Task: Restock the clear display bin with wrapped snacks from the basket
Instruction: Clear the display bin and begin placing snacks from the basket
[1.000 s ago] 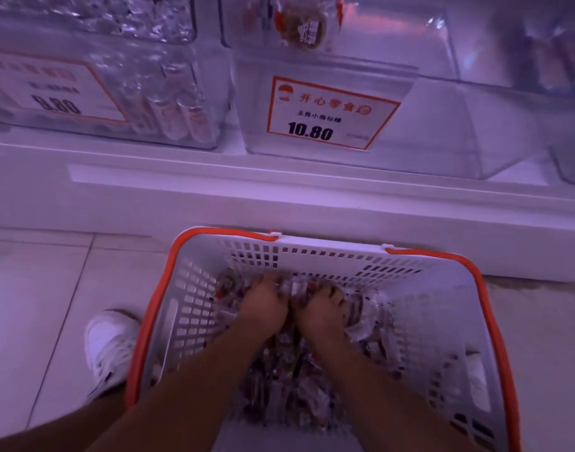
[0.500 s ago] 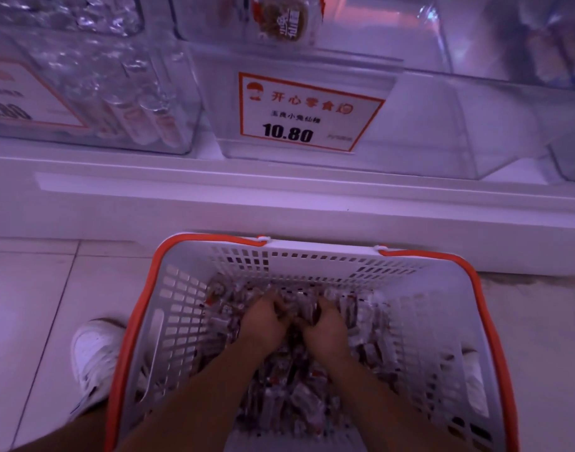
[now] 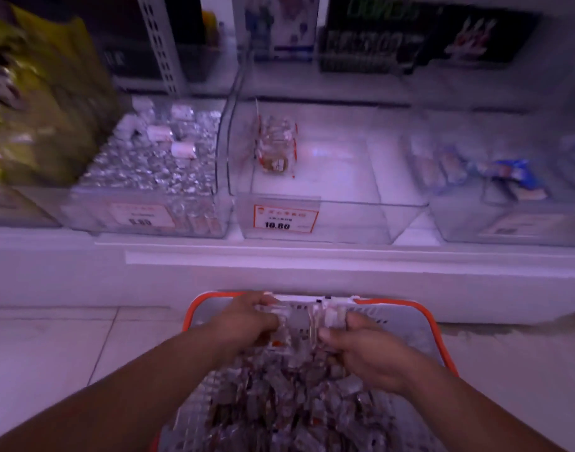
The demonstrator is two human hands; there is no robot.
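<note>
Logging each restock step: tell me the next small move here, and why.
Probably lift the bunch of wrapped snacks, held between left hand and right hand above the basket, up and forward over the clear bin with the 10.80 tag. That bin holds only a few packets.

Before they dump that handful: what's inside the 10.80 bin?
The clear bin holds only a small cluster of wrapped snacks at its back left; the floor elsewhere shows bare. The price label hides a front strip.
</note>
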